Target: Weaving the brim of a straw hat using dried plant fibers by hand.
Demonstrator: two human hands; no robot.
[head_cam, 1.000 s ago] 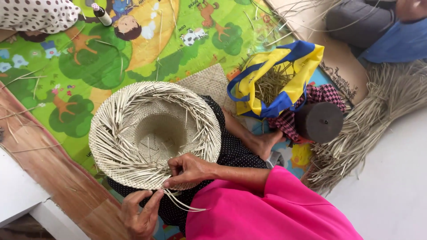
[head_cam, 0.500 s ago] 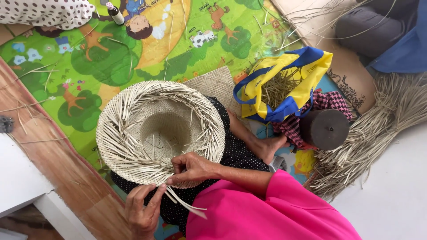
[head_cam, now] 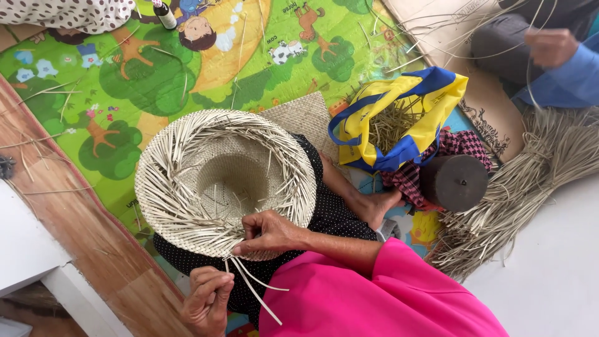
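Note:
A pale woven straw hat [head_cam: 187, 187] lies crown-down on my lap, with several loose strand ends sticking out around its brim. My right hand [head_cam: 269, 234], reaching from a pink sleeve, pinches strands at the near edge of the brim. Just below the brim, my left hand [head_cam: 207, 299] has its fingers closed on a few long loose strands [head_cam: 253, 290] that hang from the same spot. My lap is covered by black dotted cloth.
A yellow and blue bag [head_cam: 399, 122] holding straw sits to the right, beside a dark round block [head_cam: 453, 182] on checked cloth. A straw bundle [head_cam: 530, 181] spreads at far right. Another person [head_cam: 549, 50] sits top right, handling strands. A colourful play mat [head_cam: 125, 81] lies beyond the hat.
My left hand has come up a little closer to the brim, still on the hanging strands. My right hand stays at the brim edge. The view has shifted slightly.

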